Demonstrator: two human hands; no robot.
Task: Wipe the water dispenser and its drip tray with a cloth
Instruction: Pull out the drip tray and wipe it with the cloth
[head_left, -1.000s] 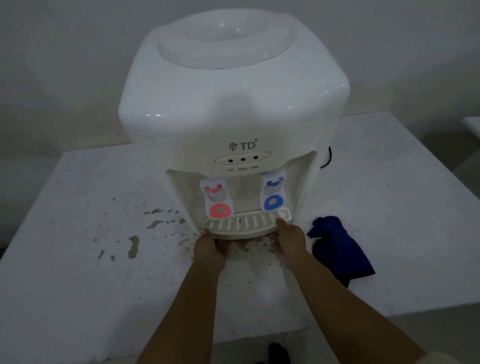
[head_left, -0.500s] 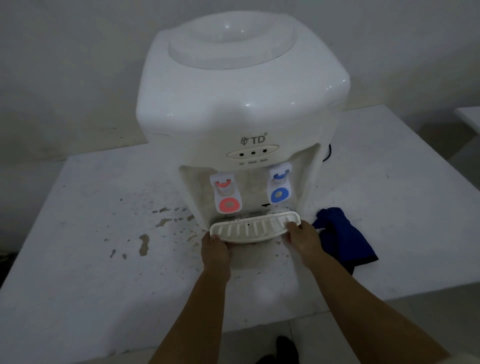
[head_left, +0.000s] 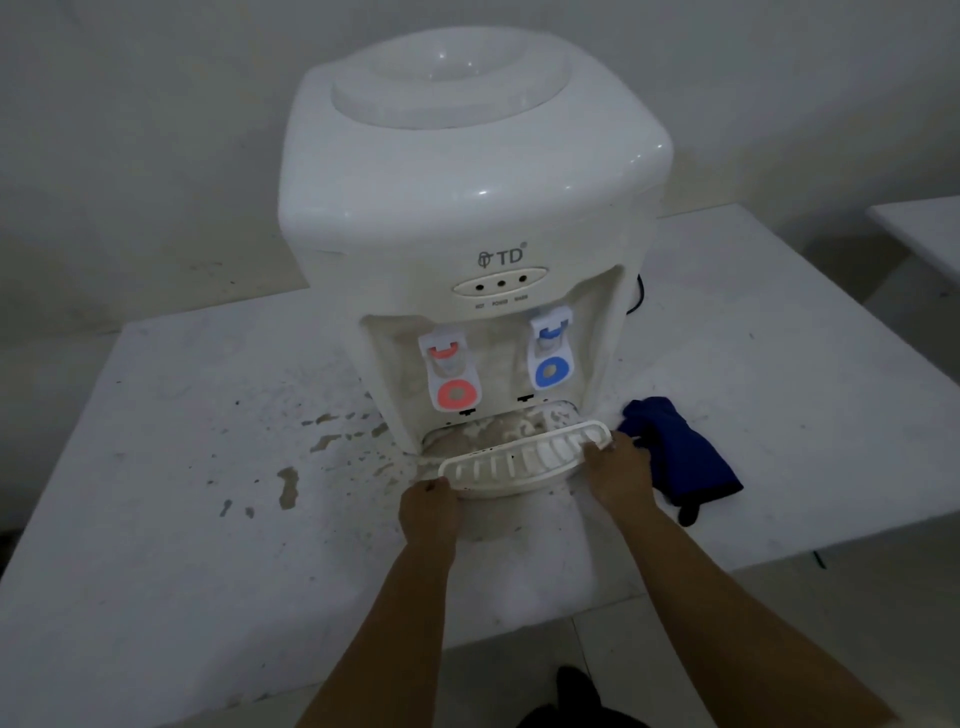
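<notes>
A white tabletop water dispenser (head_left: 467, 208) stands on a white table, with a red tap (head_left: 451, 374) and a blue tap (head_left: 550, 353) in its recess. The slotted white drip tray (head_left: 519, 460) is out of its slot, in front of the dispenser's base. My left hand (head_left: 428, 506) grips the tray's left end and my right hand (head_left: 618, 467) grips its right end. The bared slot floor (head_left: 498, 431) behind the tray looks stained. A dark blue cloth (head_left: 680, 457) lies crumpled on the table just right of my right hand.
The white table (head_left: 156, 519) has brownish chipped or stained patches (head_left: 288, 486) left of the dispenser. A black cable (head_left: 638, 296) runs behind the dispenser's right side. A wall rises close behind. Another white surface (head_left: 924, 234) shows at the far right.
Both hands have drawn the drip tray out of the dispenser toward me, baring the stained slot floor. The cloth has stayed where it lay.
</notes>
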